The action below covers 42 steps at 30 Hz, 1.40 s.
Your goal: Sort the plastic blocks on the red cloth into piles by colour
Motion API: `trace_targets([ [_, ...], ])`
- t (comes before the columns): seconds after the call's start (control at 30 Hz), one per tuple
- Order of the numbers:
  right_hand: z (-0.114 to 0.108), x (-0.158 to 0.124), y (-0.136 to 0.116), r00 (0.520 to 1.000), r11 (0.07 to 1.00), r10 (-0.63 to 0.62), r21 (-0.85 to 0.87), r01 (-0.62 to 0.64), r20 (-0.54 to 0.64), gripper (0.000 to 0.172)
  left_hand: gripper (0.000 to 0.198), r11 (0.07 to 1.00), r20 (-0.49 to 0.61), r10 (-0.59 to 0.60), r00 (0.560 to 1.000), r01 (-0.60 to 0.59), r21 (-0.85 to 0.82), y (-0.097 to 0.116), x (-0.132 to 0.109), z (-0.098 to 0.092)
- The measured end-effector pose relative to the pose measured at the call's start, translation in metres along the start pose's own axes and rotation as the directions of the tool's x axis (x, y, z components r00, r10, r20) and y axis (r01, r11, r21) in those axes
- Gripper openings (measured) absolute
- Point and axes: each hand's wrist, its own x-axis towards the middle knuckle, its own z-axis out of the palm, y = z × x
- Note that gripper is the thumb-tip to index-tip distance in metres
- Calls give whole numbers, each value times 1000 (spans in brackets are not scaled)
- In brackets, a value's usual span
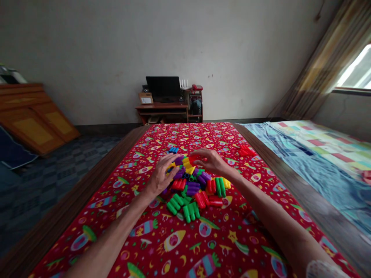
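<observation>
A heap of plastic building blocks [193, 188] in red, green, purple and yellow lies on the red patterned cloth [174, 243]. My left hand [164, 173] curves around the heap's left side. Its thumb and fingers are apart, close to yellow and purple blocks [179, 172]. From the right reaches my right hand [212, 160], its fingers and thumb around a red block [193, 158] at the far side of the heap. How firmly it grips is hard to see. Green blocks [191, 212] lie at the near edge. The hands hide some blocks.
Apart from the heap lie a blue block [173, 150] behind it and red blocks [246, 151] at the right. Dark wooden edges [261, 150] flank the cloth. A bed [324, 146] adjoins on the right. A desk with a monitor [164, 88] stands against the wall.
</observation>
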Motion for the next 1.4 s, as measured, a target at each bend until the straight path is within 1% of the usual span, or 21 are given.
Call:
trace_targets([
  [0.13, 10, -2, -13, 987, 994, -105, 41, 100, 119, 25, 37, 999, 74, -16, 997, 14, 33, 8, -2, 13],
  [0.27, 3, 0, -6, 987, 998, -45, 39, 40, 151, 22, 35, 998, 64, -34, 997, 30, 56, 2, -6, 20],
  [0.33, -10, 2, 7, 995, 999, 44, 3, -45, 91, 22, 37, 997, 54, -57, 997, 54, 51, 0, -6, 18],
  [0.4, -29, 1, 27, 982, 980, 179, -70, -184, -65, 23, 40, 995, 54, -102, 993, 100, 31, -1, -5, 15],
  [0.43, -40, -2, 39, 953, 956, 247, -115, -269, -172, 23, 40, 993, 57, -121, 991, 120, 18, -1, -5, 14],
  [0.47, -50, -5, 51, 907, 918, 309, -160, -363, -287, 24, 41, 991, 61, -137, 989, 136, 7, 0, -5, 13],
  [0.57, -75, -23, 87, 724, 722, 412, -287, -630, -552, 29, 42, 987, 56, -162, 985, 163, -8, 2, -5, 12],
  [0.63, -85, -39, 105, 637, 577, 449, -342, -742, -626, 31, 44, 984, 45, -179, 983, 179, -11, 3, -6, 13],
  [0.7, -90, -55, 117, 585, 475, 489, -366, -801, -647, 31, 45, 981, 38, -192, 981, 193, -14, 3, -7, 13],
  [0.77, -93, -66, 124, 550, 419, 520, -366, -831, -653, 30, 46, 980, 40, -196, 980, 197, -20, 2, -8, 14],
  [0.83, -95, -69, 127, 532, 422, 506, -344, -839, -679, 30, 47, 979, 35, -199, 979, 200, -29, 1, -9, 14],
  [0.93, -94, -55, 119, 558, 541, 409, -300, -785, -722, 31, 46, 977, 15, -209, 978, 209, -50, 2, -8, 13],
  [1.0, -84, -37, 101, 638, 672, 373, -277, -686, -674, 31, 46, 974, 1, -217, 976, 217, -67, 5, -7, 12],
  [1.03, -74, -27, 87, 709, 749, 369, -259, -610, -601, 31, 45, 974, -8, -217, 976, 216, -75, 7, -7, 10],
  [1.1, -47, -11, 53, 888, 913, 307, -157, -376, -343, 34, 44, 976, -27, -201, 979, 198, -86, 13, -6, 9],
  [1.13, -31, -6, 35, 954, 965, 234, -72, -251, -185, 35, 43, 980, -31, -182, 983, 179, -89, 17, -5, 8],
  [1.17, -15, -3, 18, 989, 989, 146, 10, -146, -32, 36, 42, 984, -30, -158, 987, 155, -91, 19, -5, 8],
  [1.2, -1, -2, 3, 994, 995, 70, 67, -76, 89, 36, 40, 987, -26, -134, 991, 131, -92, 22, -5, 9],
  [1.27, 22, -5, -18, 986, 997, 17, 66, -28, 169, 38, 36, 991, 1, -97, 995, 97, -97, 25, -6, 12],
  [1.33, 31, -8, -23, 985, 998, 59, 8, -61, 161, 39, 35, 991, 38, -79, 996, 83, -108, 26, -7, 15],
  [1.4, 28, -10, -15, 981, 989, 145, -8, -145, 128, 34, 37, 988, 69, -91, 993, 99, -121, 25, -8, 18],
])
